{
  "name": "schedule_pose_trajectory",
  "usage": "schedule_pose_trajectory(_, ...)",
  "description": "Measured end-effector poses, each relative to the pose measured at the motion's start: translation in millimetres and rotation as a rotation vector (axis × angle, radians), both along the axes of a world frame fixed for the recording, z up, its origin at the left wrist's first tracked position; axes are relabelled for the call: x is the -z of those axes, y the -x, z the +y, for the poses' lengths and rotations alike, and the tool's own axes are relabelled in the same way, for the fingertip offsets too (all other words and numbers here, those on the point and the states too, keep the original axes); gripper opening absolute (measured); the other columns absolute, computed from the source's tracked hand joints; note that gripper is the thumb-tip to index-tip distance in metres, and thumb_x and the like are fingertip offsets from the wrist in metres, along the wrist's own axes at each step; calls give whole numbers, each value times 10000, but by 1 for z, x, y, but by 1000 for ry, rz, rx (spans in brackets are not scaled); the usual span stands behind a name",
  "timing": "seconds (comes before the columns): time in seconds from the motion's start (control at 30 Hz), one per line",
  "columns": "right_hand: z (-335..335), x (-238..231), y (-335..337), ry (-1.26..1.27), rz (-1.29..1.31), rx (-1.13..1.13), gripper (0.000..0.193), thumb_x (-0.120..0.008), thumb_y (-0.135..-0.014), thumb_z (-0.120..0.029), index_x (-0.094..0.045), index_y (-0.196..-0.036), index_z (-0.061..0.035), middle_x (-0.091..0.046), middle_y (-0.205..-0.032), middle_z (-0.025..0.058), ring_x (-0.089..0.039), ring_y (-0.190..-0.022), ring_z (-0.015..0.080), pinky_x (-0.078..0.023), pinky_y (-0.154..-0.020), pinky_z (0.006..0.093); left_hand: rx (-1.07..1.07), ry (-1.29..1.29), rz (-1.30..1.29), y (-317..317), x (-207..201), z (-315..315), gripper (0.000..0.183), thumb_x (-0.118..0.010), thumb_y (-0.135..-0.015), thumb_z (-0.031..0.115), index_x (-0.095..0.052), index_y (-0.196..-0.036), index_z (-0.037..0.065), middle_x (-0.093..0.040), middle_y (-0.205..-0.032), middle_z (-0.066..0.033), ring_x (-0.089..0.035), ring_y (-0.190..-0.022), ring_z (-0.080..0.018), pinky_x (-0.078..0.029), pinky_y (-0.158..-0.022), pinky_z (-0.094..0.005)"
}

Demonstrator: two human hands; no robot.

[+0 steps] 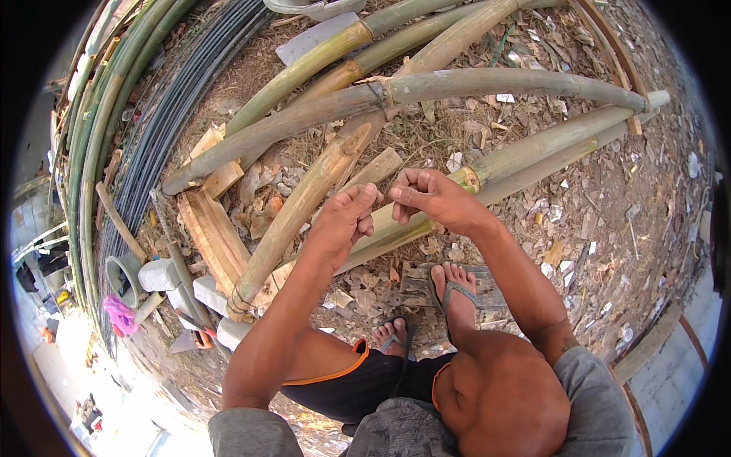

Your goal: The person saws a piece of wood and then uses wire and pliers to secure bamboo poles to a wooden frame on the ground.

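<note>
My left hand and my right hand are raised close together, a small gap between their fingertips. Each hand is closed, thumb pressed against curled fingers; whatever they pinch, if anything, is too small to make out. Below them lies a pale green bamboo pole, running from the lower left toward the upper right. A shorter, weathered wooden pole slants past my left hand, with a dark tie around its lower end. Beyond the hands, a long grey bamboo pole crosses over other poles.
Wooden offcuts and grey blocks sit at the left. Behind them stand bundled dark rods and green bamboo. A plank lies under my foot. Dry leaves and white shards cover the ground.
</note>
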State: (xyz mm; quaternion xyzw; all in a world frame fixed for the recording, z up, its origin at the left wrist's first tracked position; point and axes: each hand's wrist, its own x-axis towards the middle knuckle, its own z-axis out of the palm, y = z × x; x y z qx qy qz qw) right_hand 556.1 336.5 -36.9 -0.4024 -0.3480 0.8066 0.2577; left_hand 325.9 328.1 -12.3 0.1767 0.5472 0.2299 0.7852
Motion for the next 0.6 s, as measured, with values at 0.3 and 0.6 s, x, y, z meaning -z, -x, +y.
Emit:
schedule_pose_trajectory(0.3,8,1,-25,169,15,69,310,-725,-1033,-294,-673,-1205,-41,-680,-870,-19,-666,-747,70,-546,-676,231,161,117,-123,-3,6,-10,249,-650,-1083,338,-668,-1052,91,-443,-726,75,-467,-647,-62,-446,-619,-250)
schedule_pose_trajectory(0.6,-10,-3,-11,35,26,6,529,-763,-996,-319,-652,-1395,10,-747,-939,51,-668,-793,93,-535,-746,271,349,-209,265,-14,13,-4,258,-663,-1074,328,-716,-1058,76,-544,-787,55,-465,-645,-44,-385,-574,-222)
